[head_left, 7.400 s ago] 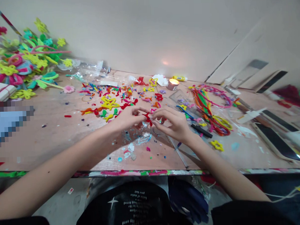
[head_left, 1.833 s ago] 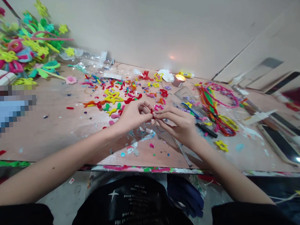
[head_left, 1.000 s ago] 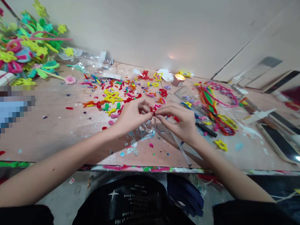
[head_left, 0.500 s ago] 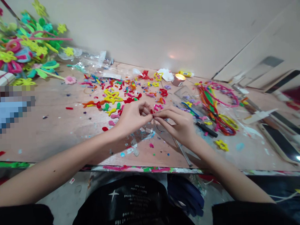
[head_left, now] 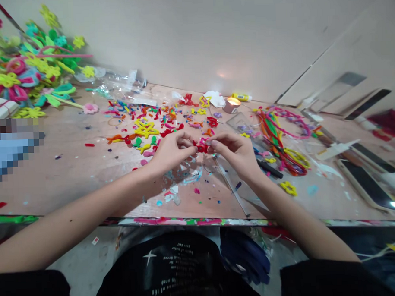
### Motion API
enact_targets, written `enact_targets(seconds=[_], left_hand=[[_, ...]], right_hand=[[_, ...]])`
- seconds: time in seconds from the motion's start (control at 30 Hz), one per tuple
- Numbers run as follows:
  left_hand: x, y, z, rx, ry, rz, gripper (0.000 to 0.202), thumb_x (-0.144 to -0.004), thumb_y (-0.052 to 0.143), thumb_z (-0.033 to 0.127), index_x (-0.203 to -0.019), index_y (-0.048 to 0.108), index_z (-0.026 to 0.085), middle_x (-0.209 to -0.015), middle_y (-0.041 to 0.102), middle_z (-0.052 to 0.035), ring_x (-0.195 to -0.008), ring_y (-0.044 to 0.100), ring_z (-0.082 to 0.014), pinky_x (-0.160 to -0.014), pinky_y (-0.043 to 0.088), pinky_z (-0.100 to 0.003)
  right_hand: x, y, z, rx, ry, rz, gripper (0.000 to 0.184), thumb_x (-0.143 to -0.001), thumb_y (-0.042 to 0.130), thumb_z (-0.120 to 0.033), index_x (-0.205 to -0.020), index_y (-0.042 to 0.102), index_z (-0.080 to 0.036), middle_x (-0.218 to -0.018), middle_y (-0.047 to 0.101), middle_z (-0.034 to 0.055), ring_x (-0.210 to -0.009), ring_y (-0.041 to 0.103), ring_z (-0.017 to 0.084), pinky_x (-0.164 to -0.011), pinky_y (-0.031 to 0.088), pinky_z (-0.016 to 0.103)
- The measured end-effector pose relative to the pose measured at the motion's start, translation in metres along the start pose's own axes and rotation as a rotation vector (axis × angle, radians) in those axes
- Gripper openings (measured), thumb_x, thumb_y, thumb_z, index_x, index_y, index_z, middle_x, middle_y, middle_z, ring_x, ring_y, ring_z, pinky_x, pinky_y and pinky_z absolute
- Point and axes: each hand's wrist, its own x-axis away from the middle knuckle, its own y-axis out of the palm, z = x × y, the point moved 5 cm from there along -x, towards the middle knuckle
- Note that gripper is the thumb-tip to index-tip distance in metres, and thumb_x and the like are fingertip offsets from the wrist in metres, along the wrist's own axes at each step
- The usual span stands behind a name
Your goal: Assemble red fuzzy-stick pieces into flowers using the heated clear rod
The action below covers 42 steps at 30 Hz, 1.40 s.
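We log chenille-stem flowers (head_left: pixel 29 69), made up and bunched at the far left of the bench (head_left: pixel 72 178); small bent chenille shapes (head_left: pixel 145 129) lie loose beyond. Our left hand (head_left: pixel 170 155) and right hand (head_left: pixel 235 153) meet mid-bench, the fingers (head_left: pixel 215 139) of both pinching a small red chenille shape (head_left: pixel 201 147). Looped chenille stems (head_left: pixel 276 138) remain heaped at right, not yet cut.

Both bare hands are pinching a small red fuzzy pipe-cleaner shape (head_left: pixel 201 147) at centre frame: left hand (head_left: pixel 171 153) and right hand (head_left: pixel 233 153), one from each side. Just above: scattered multicoloured cut pipe-cleaner pieces (head_left: pixel 151 119) on a worn wooden tabletop (head_left: pixel 72 178). Long clear plastic strip (head_left: pixel 233 185) below right hand. Tangled rainbow pipe-cleaner loops (head_left: pixel 275 136) to the right. Lit candle (head_left: pixel 231 104) top centre. Bright pipe-cleaner flower bunch (head_left: pixel 29 72) upper left.
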Motion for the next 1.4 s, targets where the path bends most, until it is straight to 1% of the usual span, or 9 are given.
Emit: enact_targets(seconds=[0.07, 0.23, 0.4, 0.6, 0.77, 1.0, 1.17, 1.27, 1.4], left_hand=[[0.000, 0.001, 0.000, 0.027, -0.028, -0.007, 0.014, -0.072, 0.065, 0.011, -0.081, 0.057, 0.017, -0.065, 0.068, 0.0009, -0.057, 0.067, -0.0119, -0.058, 0.053, -0.024], [0.001, 0.004, -0.001, 0.084, -0.108, -0.061, 0.010, -0.073, 0.064, 0.013, -0.081, 0.058, 0.016, -0.067, 0.069, -0.0007, -0.058, 0.068, -0.0131, -0.054, 0.053, -0.024], [0.001, 0.006, -0.003, 0.143, -0.083, -0.076, 0.010, -0.073, 0.066, 0.011, -0.079, 0.059, 0.015, -0.068, 0.069, -0.0012, -0.062, 0.069, -0.0118, -0.060, 0.054, -0.023], [0.001, 0.006, -0.006, 0.171, -0.043, -0.091, 0.012, -0.075, 0.069, 0.016, -0.080, 0.059, 0.016, -0.072, 0.070, -0.0012, -0.063, 0.069, -0.0116, -0.063, 0.056, -0.024], [0.001, 0.004, -0.002, 0.136, -0.033, -0.074, 0.012, -0.071, 0.067, 0.011, -0.076, 0.058, 0.015, -0.067, 0.065, 0.0018, -0.060, 0.064, -0.0091, -0.060, 0.052, -0.021], [0.005, 0.003, 0.005, 0.078, 0.006, -0.076, 0.014, -0.068, 0.069, 0.014, -0.077, 0.058, 0.015, -0.070, 0.063, 0.0019, -0.061, 0.060, -0.0086, -0.055, 0.047, -0.020], [0.004, 0.002, 0.008, 0.028, 0.071, -0.062, 0.013, -0.066, 0.069, 0.015, -0.074, 0.059, 0.016, -0.067, 0.062, 0.0023, -0.060, 0.057, -0.0084, -0.052, 0.042, -0.019], [0.004, 0.002, 0.010, 0.004, 0.100, -0.043, 0.014, -0.065, 0.069, 0.014, -0.074, 0.058, 0.016, -0.067, 0.063, 0.0025, -0.060, 0.058, -0.0087, -0.056, 0.045, -0.020], [0.004, 0.003, 0.010, -0.036, 0.163, -0.035, 0.016, -0.062, 0.067, 0.012, -0.075, 0.058, 0.017, -0.069, 0.064, 0.0027, -0.062, 0.058, -0.0091, -0.057, 0.045, -0.020]], right_hand=[[0.000, -0.001, -0.001, 0.033, -0.013, 0.012, 0.018, -0.084, 0.073, -0.037, -0.089, 0.073, -0.020, -0.083, 0.073, 0.0024, -0.071, 0.068, 0.014, -0.065, 0.057, 0.027], [0.001, 0.005, 0.000, 0.080, -0.040, -0.023, 0.018, -0.085, 0.071, -0.036, -0.093, 0.071, -0.020, -0.095, 0.074, 0.0049, -0.086, 0.070, 0.017, -0.078, 0.060, 0.033], [0.002, 0.006, -0.001, 0.088, -0.073, -0.014, 0.015, -0.084, 0.072, -0.032, -0.091, 0.069, -0.019, -0.093, 0.071, 0.0044, -0.083, 0.070, 0.015, -0.075, 0.060, 0.031], [0.005, 0.008, -0.004, 0.093, -0.088, -0.001, 0.012, -0.084, 0.071, -0.030, -0.087, 0.067, -0.019, -0.090, 0.068, 0.0043, -0.083, 0.068, 0.015, -0.073, 0.060, 0.030], [0.005, 0.011, -0.003, 0.028, -0.066, -0.022, 0.016, -0.083, 0.073, -0.033, -0.087, 0.067, -0.019, -0.090, 0.067, 0.0041, -0.082, 0.067, 0.015, -0.073, 0.060, 0.031], [0.003, 0.008, 0.001, -0.072, -0.004, -0.014, 0.020, -0.081, 0.076, -0.035, -0.087, 0.066, -0.019, -0.087, 0.068, 0.0030, -0.077, 0.066, 0.014, -0.070, 0.059, 0.030], [0.002, 0.003, 0.001, 0.024, -0.044, 0.010, 0.018, -0.085, 0.070, -0.036, -0.092, 0.063, -0.020, -0.090, 0.067, 0.0031, -0.077, 0.064, 0.014, -0.066, 0.055, 0.028], [0.003, 0.007, -0.003, 0.187, -0.097, -0.069, 0.016, -0.091, 0.060, -0.032, -0.101, 0.064, -0.021, -0.092, 0.064, 0.0035, -0.076, 0.061, 0.014, -0.061, 0.051, 0.025], [0.005, 0.014, -0.009, 0.376, -0.185, -0.167, 0.013, -0.095, 0.053, -0.026, -0.090, 0.063, -0.020, -0.082, 0.061, 0.0027, -0.075, 0.056, 0.014, -0.059, 0.042, 0.024]])
